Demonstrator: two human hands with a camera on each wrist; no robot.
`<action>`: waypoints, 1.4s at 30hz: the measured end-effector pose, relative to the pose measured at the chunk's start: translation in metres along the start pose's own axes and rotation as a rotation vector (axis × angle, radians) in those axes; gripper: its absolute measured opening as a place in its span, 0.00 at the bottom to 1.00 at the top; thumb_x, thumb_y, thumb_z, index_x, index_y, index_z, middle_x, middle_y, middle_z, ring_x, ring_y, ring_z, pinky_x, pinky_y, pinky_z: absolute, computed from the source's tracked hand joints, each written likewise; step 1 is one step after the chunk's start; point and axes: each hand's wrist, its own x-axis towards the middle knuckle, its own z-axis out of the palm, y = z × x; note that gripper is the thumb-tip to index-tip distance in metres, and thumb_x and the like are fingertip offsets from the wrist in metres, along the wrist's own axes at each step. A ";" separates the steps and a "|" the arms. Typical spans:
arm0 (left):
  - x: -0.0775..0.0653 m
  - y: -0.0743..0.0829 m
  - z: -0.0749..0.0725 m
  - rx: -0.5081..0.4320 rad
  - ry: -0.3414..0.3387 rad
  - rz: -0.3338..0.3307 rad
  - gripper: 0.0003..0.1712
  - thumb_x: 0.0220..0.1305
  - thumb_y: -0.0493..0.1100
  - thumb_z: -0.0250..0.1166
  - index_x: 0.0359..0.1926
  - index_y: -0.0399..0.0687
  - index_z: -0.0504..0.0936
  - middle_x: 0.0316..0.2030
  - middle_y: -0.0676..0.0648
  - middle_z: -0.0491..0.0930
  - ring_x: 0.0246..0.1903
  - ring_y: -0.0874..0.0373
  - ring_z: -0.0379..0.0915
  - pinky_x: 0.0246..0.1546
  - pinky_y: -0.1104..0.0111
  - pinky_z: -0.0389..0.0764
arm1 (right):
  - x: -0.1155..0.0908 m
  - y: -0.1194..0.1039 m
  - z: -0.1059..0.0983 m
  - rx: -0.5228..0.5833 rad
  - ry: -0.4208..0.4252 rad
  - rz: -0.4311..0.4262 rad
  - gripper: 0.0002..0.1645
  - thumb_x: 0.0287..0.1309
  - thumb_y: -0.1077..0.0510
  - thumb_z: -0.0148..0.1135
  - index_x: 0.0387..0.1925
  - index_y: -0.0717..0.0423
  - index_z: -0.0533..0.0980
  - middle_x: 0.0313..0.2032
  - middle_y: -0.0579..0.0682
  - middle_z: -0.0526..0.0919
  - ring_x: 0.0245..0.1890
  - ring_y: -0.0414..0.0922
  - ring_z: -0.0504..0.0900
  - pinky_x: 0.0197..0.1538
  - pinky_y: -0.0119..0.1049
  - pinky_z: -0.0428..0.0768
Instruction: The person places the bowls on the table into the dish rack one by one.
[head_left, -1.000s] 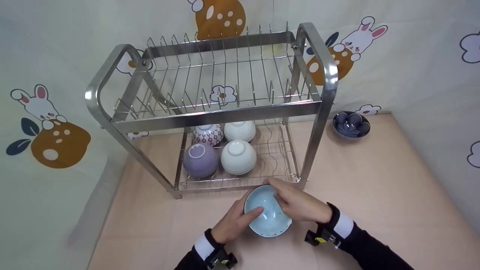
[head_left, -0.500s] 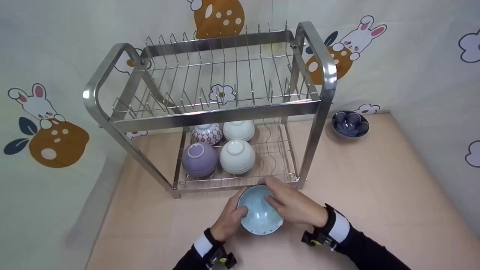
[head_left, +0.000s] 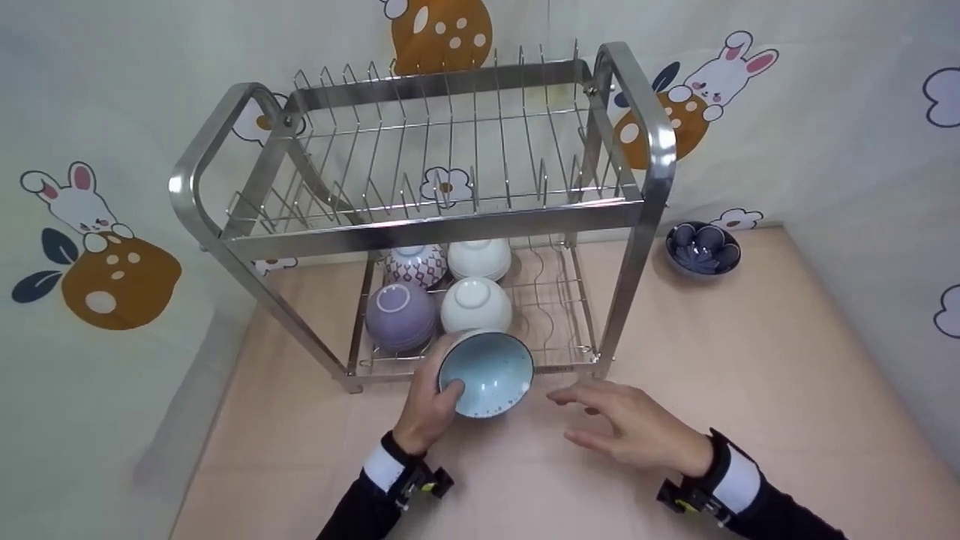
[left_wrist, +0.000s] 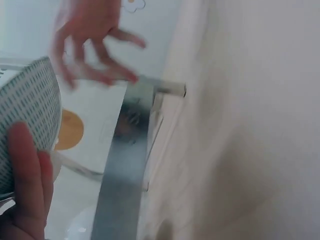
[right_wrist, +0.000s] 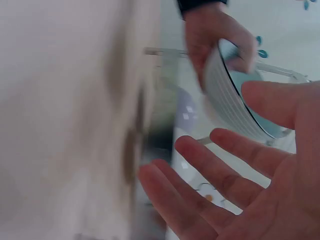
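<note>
My left hand (head_left: pixel 428 407) grips a light blue bowl (head_left: pixel 491 375) by its left side, thumb inside the rim and fingers underneath. The bowl is tilted, its inside facing up and toward me, in front of the rack's lower shelf. A patterned outer wall of the bowl (left_wrist: pixel 30 105) shows in the left wrist view. To the right of the bowl, my right hand (head_left: pixel 637 427) is apart from it, fingers spread and holding nothing. In the right wrist view the right hand's fingers (right_wrist: pixel 215 175) are loosely extended beside the bowl (right_wrist: pixel 227 95).
A two-tier metal dish rack (head_left: pixel 435 229) stands ahead. On its lower shelf sit upside-down bowls: a purple bowl (head_left: pixel 401 316), a white bowl (head_left: pixel 476 304), another white bowl (head_left: pixel 480 259) and a red-patterned bowl (head_left: pixel 415 266). A dark blue bowl (head_left: pixel 703 251) stands right of the rack.
My right hand has let go of the light blue bowl and moved right. The left hand has carried the bowl left and up, toward the lower shelf.
</note>
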 end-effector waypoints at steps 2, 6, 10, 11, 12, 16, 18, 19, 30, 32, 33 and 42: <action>0.010 0.004 -0.002 0.043 0.049 0.042 0.40 0.46 0.32 0.53 0.67 0.42 0.74 0.59 0.43 0.79 0.59 0.48 0.75 0.63 0.45 0.75 | -0.013 0.006 0.006 -0.098 -0.021 0.002 0.29 0.66 0.47 0.68 0.66 0.48 0.77 0.61 0.45 0.82 0.62 0.48 0.80 0.61 0.50 0.83; 0.033 0.010 -0.005 0.143 0.104 0.115 0.43 0.47 0.30 0.56 0.70 0.44 0.70 0.62 0.41 0.75 0.62 0.47 0.72 0.64 0.46 0.75 | -0.035 0.017 0.014 -0.246 -0.055 0.019 0.36 0.62 0.43 0.70 0.69 0.45 0.75 0.66 0.48 0.79 0.67 0.53 0.75 0.66 0.57 0.77; 0.055 0.015 -0.005 0.307 0.138 0.206 0.48 0.45 0.25 0.58 0.72 0.47 0.65 0.60 0.38 0.70 0.58 0.43 0.74 0.60 0.49 0.81 | -0.048 0.025 0.018 -0.285 -0.057 0.047 0.41 0.59 0.42 0.72 0.71 0.45 0.73 0.70 0.51 0.76 0.70 0.56 0.72 0.67 0.59 0.74; 0.060 0.017 -0.004 0.360 0.147 0.233 0.50 0.43 0.24 0.59 0.73 0.47 0.64 0.59 0.38 0.69 0.54 0.43 0.76 0.55 0.51 0.84 | -0.050 0.028 0.019 -0.287 -0.056 0.053 0.41 0.58 0.42 0.72 0.71 0.45 0.73 0.71 0.51 0.75 0.71 0.56 0.72 0.68 0.59 0.74; 0.064 0.019 -0.002 0.414 0.155 0.264 0.52 0.42 0.23 0.59 0.73 0.47 0.63 0.58 0.37 0.68 0.48 0.43 0.78 0.49 0.54 0.87 | -0.051 0.030 0.019 -0.287 -0.052 0.056 0.41 0.59 0.41 0.72 0.71 0.46 0.73 0.71 0.51 0.75 0.71 0.56 0.72 0.68 0.59 0.74; 0.085 0.025 0.011 0.623 0.172 0.384 0.55 0.39 0.21 0.62 0.73 0.48 0.58 0.56 0.38 0.68 0.32 0.48 0.78 0.24 0.65 0.85 | -0.051 0.036 0.019 -0.279 -0.039 0.063 0.39 0.60 0.43 0.72 0.71 0.48 0.74 0.70 0.50 0.75 0.70 0.55 0.72 0.68 0.58 0.74; 0.096 0.027 0.019 0.698 0.164 0.417 0.55 0.41 0.22 0.63 0.73 0.49 0.57 0.55 0.38 0.69 0.29 0.50 0.76 0.21 0.67 0.81 | -0.050 0.038 0.019 -0.277 -0.032 0.060 0.38 0.60 0.44 0.72 0.70 0.48 0.74 0.70 0.50 0.76 0.70 0.55 0.73 0.68 0.57 0.75; 0.102 0.028 0.024 0.731 0.155 0.423 0.54 0.42 0.23 0.63 0.72 0.50 0.56 0.55 0.39 0.69 0.29 0.51 0.76 0.20 0.68 0.80 | -0.050 0.039 0.019 -0.277 -0.030 0.058 0.38 0.60 0.44 0.72 0.70 0.48 0.75 0.70 0.49 0.76 0.70 0.54 0.73 0.68 0.56 0.75; 0.157 0.026 0.064 1.016 0.102 0.413 0.45 0.51 0.27 0.63 0.69 0.66 0.76 0.50 0.41 0.80 0.34 0.53 0.75 0.22 0.68 0.79 | -0.047 0.041 0.019 -0.262 -0.005 0.047 0.32 0.61 0.50 0.72 0.66 0.50 0.78 0.67 0.48 0.78 0.68 0.51 0.74 0.66 0.53 0.77; 0.163 0.022 0.072 1.057 0.109 0.388 0.42 0.55 0.31 0.65 0.69 0.70 0.76 0.50 0.41 0.81 0.34 0.53 0.76 0.23 0.67 0.81 | -0.046 0.042 0.019 -0.259 -0.004 0.048 0.31 0.61 0.51 0.72 0.66 0.50 0.78 0.67 0.47 0.78 0.68 0.50 0.74 0.67 0.53 0.77; 0.166 0.019 0.075 1.074 0.114 0.374 0.41 0.57 0.33 0.66 0.70 0.70 0.76 0.51 0.42 0.81 0.36 0.53 0.77 0.25 0.66 0.83 | -0.046 0.042 0.019 -0.259 -0.005 0.045 0.31 0.62 0.51 0.72 0.65 0.51 0.78 0.67 0.48 0.78 0.68 0.50 0.74 0.66 0.53 0.77; 0.173 0.002 0.096 1.206 0.068 0.335 0.40 0.66 0.39 0.67 0.73 0.79 0.70 0.66 0.49 0.74 0.51 0.53 0.79 0.31 0.68 0.88 | -0.046 0.042 0.019 -0.221 -0.039 0.055 0.31 0.63 0.49 0.70 0.67 0.50 0.77 0.69 0.47 0.76 0.69 0.51 0.73 0.68 0.54 0.76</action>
